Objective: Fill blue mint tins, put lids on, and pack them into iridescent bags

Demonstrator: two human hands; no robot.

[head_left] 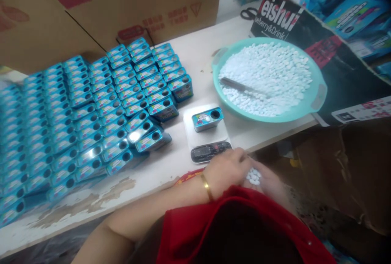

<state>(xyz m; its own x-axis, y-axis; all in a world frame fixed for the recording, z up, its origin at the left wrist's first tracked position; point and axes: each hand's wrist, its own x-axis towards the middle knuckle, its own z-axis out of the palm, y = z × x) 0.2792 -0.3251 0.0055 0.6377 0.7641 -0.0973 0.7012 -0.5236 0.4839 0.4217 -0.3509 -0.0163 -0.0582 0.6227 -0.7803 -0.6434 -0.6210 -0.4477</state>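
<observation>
My right hand (271, 182) is cupped at the table's front edge, holding a small heap of white tablets (253, 176). Over it bends my left hand (226, 170), with a gold bracelet on the wrist. Its fingers are curled toward the right palm, and their tips are hidden. Just beyond the hands lies a white digital scale (192, 138) with a dark display panel. A blue tin (201, 121) stands on the scale, a round dark hole in its top and a white spot on its lid.
Rows of blue tins (122, 105) with holes on top cover the table's left side. Right of the scale, a green basin (265, 118) holds many white tablets and a flat metal tool (235, 84). A black box (293, 60) with blue packs stands behind. Cardboard (122, 3) borders the back.
</observation>
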